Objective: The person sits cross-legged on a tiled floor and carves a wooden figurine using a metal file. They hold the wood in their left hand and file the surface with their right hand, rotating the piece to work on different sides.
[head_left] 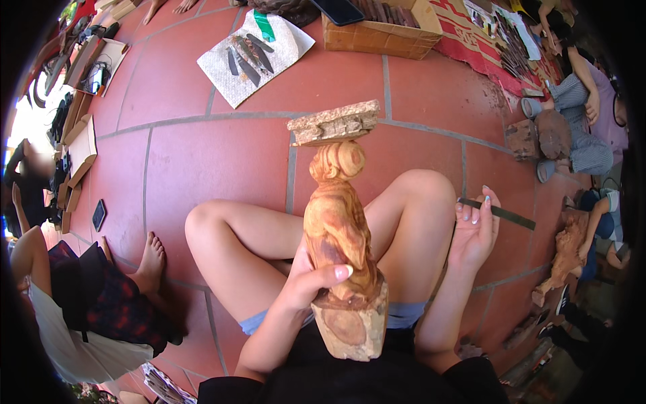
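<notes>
A carved wooden figure stands tilted in front of me over my crossed legs. Its body is smooth and golden brown with swirling grain. A rough, bark-like slab tops its head, and the base is a pale, roughly cut block. My left hand is wrapped round the figure's lower part, thumb across the front. Off to the right, beside my knee, my right hand is raised and pinches a narrow, dark flat strip, apart from the figure. Whether the strip is a file or folded sandpaper I cannot tell.
On the red tiled floor ahead lies a white sheet with several dark strips. Behind it stand a cardboard box and a red cloth bearing tools. People sit at both sides; a phone lies left, a wood carving right.
</notes>
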Available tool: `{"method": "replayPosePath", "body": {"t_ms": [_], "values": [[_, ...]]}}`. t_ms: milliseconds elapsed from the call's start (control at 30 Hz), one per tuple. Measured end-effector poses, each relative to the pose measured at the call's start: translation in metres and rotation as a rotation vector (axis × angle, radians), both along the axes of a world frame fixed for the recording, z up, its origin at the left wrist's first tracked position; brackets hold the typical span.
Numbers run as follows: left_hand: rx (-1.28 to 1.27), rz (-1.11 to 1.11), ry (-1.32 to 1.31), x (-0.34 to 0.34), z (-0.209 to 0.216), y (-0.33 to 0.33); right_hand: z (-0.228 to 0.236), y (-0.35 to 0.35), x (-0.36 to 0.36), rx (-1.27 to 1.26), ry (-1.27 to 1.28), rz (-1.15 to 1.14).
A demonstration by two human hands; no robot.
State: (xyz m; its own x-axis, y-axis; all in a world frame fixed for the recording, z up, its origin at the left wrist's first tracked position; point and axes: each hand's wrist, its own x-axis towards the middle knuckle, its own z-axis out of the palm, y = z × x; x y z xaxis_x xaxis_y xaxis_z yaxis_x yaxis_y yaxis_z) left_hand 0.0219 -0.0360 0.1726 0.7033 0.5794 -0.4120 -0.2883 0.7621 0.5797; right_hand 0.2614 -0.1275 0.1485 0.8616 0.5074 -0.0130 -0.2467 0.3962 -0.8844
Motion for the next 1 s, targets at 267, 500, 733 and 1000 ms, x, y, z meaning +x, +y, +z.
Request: {"method": "replayPosePath", "body": {"t_ms": [267, 500, 733, 1000], "values": [[0.231, 0.247, 0.236, 0.003, -0.009, 0.006, 0.002, 0.004, -0.043, 0.005, -0.008, 0.269], [0.579, 0.239, 0.664, 0.003, -0.032, 0.008, 0.007, 0.032, -0.071, -0.005, -0.029, 0.515], [0.691, 0.133, 0.849, 0.01, -0.049, 0.002, -0.013, 0.042, -0.057, -0.121, -0.128, 0.569], [0.524, -0.003, 0.586, 0.006, -0.063, 0.012, -0.021, 0.046, -0.048, -0.069, -0.195, 0.722]]}}
